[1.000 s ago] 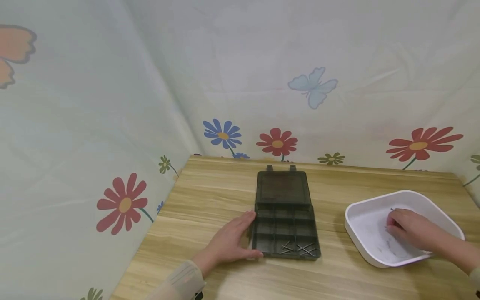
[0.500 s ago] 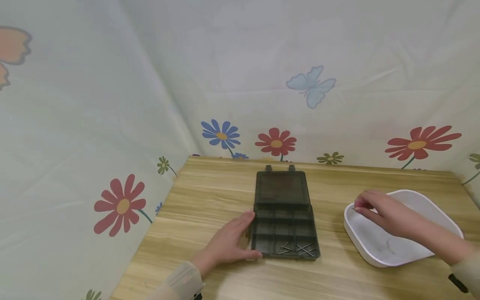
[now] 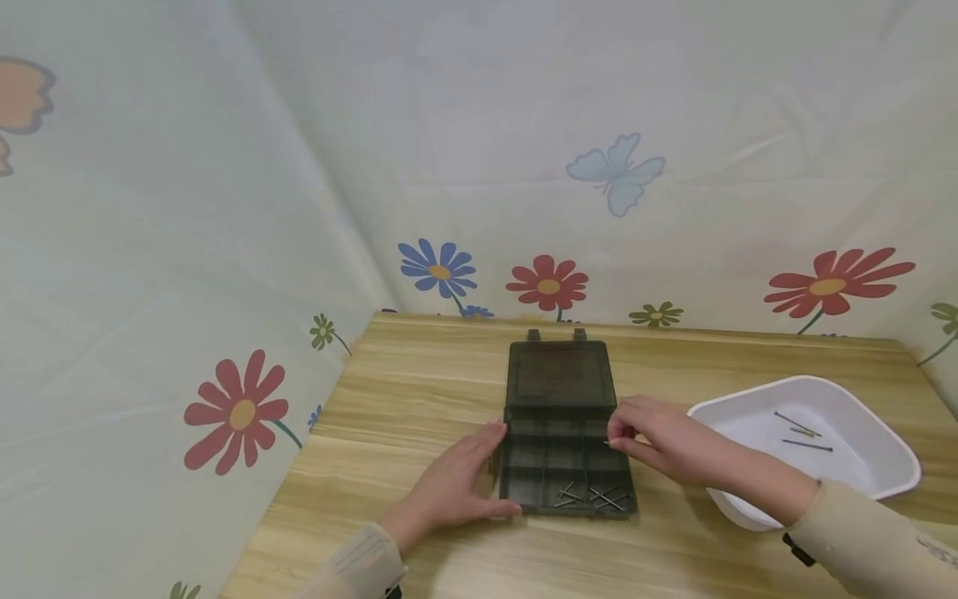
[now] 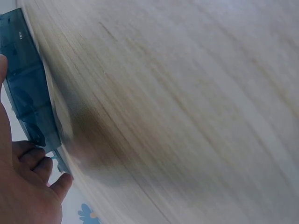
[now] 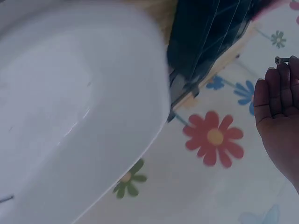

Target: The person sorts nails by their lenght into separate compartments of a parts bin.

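A dark translucent compartment box (image 3: 524,453) lies with its lid raised at the back; several thin metal screws (image 3: 608,499) sit in its front middle and front right compartments. My left hand (image 3: 456,487) rests against the box's left side, fingers extended, thumb at the front left corner. Over the box's right edge, my right hand (image 3: 674,441) pinches a small screw between thumb and fingertips. The right wrist view shows the head of that screw (image 5: 278,60) beyond the fingers of the hand (image 5: 282,105). In the left wrist view the left hand (image 4: 30,191) is beside the box (image 4: 30,84).
To the right stands a white tray (image 3: 894,481) with several screws (image 3: 808,445) inside, the right forearm crossing its left front part. Behind the wooden table (image 3: 419,366) hangs a pale cloth printed with flowers and butterflies (image 3: 618,173).
My right hand has lifted from inside the white tray and moved left to the box, with a screw between its fingertips. The left hand has stayed against the box.
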`<state>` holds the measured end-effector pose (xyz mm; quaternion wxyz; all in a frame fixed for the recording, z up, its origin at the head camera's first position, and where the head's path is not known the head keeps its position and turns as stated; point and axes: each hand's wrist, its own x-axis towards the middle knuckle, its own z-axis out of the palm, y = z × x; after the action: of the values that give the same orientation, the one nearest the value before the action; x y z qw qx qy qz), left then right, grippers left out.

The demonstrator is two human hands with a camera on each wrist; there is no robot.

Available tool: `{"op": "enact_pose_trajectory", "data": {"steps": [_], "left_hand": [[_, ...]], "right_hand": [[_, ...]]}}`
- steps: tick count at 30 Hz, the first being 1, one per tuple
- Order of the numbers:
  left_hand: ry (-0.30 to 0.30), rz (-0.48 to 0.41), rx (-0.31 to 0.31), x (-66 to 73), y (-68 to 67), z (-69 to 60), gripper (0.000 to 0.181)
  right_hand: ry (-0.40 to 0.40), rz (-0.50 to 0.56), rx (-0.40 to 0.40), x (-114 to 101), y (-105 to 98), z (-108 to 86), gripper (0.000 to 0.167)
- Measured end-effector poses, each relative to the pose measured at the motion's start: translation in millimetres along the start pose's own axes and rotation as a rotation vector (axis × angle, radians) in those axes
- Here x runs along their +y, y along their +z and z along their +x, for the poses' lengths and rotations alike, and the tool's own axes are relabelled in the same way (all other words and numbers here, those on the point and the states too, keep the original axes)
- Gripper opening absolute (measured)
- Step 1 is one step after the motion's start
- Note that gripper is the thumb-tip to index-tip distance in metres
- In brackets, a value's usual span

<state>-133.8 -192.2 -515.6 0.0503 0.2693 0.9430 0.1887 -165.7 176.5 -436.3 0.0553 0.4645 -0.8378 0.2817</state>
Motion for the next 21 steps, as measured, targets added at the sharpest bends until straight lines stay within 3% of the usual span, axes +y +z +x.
{"op": "enact_pose_trajectory", "data": {"steps": [4, 12, 21], "left_hand": [[0.005, -0.002, 0.002, 0.0, -0.3, 0.5, 0.119], [-0.001, -0.021, 0.013, 1.2, -1.2, 0.1, 0.118], [-0.001, -0.014, 0.013, 0.2, 0.2, 0.0, 0.118]], "right_hand": [[-0.027, 0.007, -0.027, -9.0, 17.5, 11.7, 0.018], [0.030, 0.039, -0.143, -15.4, 43.5, 23.6, 0.015], [0.036, 0.015, -0.167, -9.9, 67.3, 27.9, 0.018]]}}
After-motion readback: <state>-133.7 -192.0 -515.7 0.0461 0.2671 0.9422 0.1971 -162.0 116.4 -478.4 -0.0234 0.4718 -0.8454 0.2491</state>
